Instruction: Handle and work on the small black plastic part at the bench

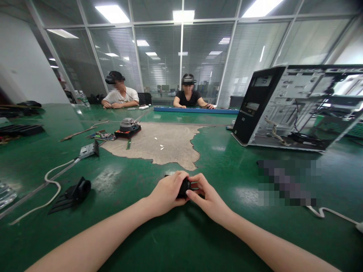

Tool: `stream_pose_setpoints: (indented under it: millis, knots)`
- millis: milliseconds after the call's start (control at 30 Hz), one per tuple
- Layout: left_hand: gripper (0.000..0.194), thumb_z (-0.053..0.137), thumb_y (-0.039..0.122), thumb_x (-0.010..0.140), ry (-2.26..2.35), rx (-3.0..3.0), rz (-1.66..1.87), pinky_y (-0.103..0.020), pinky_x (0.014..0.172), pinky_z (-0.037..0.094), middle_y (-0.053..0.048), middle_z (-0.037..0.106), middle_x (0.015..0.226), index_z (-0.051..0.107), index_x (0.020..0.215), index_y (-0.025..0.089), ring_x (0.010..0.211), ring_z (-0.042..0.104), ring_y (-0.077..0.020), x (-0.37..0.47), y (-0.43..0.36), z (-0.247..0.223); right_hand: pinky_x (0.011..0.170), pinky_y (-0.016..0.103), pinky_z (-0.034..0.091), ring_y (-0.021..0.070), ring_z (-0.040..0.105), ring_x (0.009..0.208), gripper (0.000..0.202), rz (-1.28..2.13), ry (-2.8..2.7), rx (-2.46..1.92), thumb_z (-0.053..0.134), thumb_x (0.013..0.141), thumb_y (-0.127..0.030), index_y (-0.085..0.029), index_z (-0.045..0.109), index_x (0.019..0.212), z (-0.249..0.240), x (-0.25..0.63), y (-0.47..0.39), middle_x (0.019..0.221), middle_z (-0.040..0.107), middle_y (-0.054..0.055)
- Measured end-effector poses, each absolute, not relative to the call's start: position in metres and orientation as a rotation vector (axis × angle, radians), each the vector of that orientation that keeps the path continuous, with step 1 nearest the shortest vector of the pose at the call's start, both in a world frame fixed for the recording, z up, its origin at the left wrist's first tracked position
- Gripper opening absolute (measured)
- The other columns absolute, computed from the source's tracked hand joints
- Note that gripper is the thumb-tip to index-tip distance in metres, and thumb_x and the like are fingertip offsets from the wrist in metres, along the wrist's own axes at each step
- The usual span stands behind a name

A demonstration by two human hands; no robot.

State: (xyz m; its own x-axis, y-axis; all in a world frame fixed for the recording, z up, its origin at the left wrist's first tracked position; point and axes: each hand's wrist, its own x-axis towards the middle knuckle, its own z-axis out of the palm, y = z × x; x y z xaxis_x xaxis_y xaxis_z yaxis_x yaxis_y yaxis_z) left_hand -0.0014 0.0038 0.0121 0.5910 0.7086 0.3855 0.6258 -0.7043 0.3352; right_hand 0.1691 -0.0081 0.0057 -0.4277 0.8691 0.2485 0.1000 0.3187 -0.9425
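Note:
Both hands meet at the middle of the green table, around a small black part [184, 187]. My left hand [169, 189] wraps round it from the left, hiding much of its body. Its right end shows a dark rounded rim, and there my right hand [206, 190] pinches it between thumb and fingers. What exactly the part is, I cannot make out. To the left of my left hand lies a black plastic piece [74, 192] with a round opening and flat prongs.
An open computer case [286, 109] stands at the right. Blurred out, a dark long object [286, 182] with a white cable lies nearer. A heatsink with fan [128, 126], a metal bracket [88, 149] and cables occupy the left. Two people sit opposite, behind a blue bar [195, 110].

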Motion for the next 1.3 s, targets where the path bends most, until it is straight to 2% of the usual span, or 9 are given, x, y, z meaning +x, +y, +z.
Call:
stream_pose_setpoints:
  millis: [133,267,500,733,900,1100,1300]
  knots:
    - [0.058,0.06,0.019,0.068,1.118,2.645,0.757,-0.036,0.081,0.043,-0.007,0.046,0.111,0.028,0.116,0.021,0.096,0.051,-0.0235,-0.0013,0.0038,0.0111,0.077,0.03,0.048,0.0159,0.054,0.09,0.016,1.14,-1.754,-0.846,0.053,0.079,-0.024,-0.022,0.046,0.094,0.0057,0.1692,-0.0079,0.096,0.05,0.002]
    - [0.056,0.059,0.02,0.069,1.123,2.643,0.766,-0.037,0.08,0.043,-0.007,0.047,0.11,0.028,0.116,0.021,0.096,0.051,-0.0235,-0.0012,0.0044,0.0099,0.074,0.03,0.049,0.0166,0.055,0.091,0.015,1.137,-1.746,-0.866,0.052,0.08,-0.023,-0.021,0.046,0.093,0.0042,0.1694,-0.0074,0.095,0.05,0.002]
    - [0.057,0.06,0.02,0.069,1.12,2.637,0.766,-0.036,0.08,0.043,-0.007,0.047,0.11,0.028,0.116,0.021,0.095,0.051,-0.0233,-0.0009,0.0051,0.0098,0.077,0.032,0.048,0.0164,0.055,0.09,0.024,1.156,-1.794,-0.913,0.048,0.082,-0.019,-0.021,0.042,0.105,0.0049,0.1684,-0.0075,0.102,0.051,0.006]
    - [0.056,0.059,0.019,0.069,1.108,2.636,0.767,-0.037,0.081,0.043,-0.007,0.047,0.11,0.028,0.116,0.022,0.096,0.052,-0.0232,-0.0016,0.0042,0.0111,0.073,0.031,0.049,0.0156,0.055,0.085,0.02,1.173,-1.795,-0.913,0.049,0.082,-0.021,-0.02,0.043,0.101,0.0062,0.1688,-0.0084,0.097,0.053,0.005]
    - [0.059,0.061,0.018,0.068,1.12,2.653,0.744,-0.036,0.08,0.043,-0.007,0.047,0.111,0.028,0.116,0.021,0.095,0.051,-0.0233,-0.0019,0.003,0.0119,0.073,0.029,0.048,0.0161,0.055,0.089,0.021,1.177,-1.78,-0.883,0.054,0.078,-0.02,-0.022,0.043,0.095,0.0085,0.1692,-0.0086,0.096,0.052,0.003]
    - [0.054,0.06,0.023,0.071,1.123,2.651,0.776,-0.036,0.08,0.043,-0.007,0.047,0.11,0.029,0.115,0.021,0.095,0.052,-0.0234,-0.0013,0.0032,0.011,0.071,0.029,0.05,0.0158,0.056,0.088,0.012,1.183,-1.726,-0.868,0.051,0.081,-0.024,-0.021,0.045,0.091,0.0057,0.1684,-0.007,0.093,0.051,0.002]
    - [0.059,0.061,0.021,0.068,1.133,2.649,0.764,-0.036,0.079,0.043,-0.007,0.047,0.109,0.028,0.117,0.021,0.094,0.052,-0.0233,-0.0019,0.0051,0.0086,0.077,0.032,0.049,0.0158,0.056,0.089,0.02,1.161,-1.768,-0.92,0.05,0.081,-0.021,-0.021,0.044,0.1,0.0057,0.1673,-0.006,0.099,0.053,0.004]
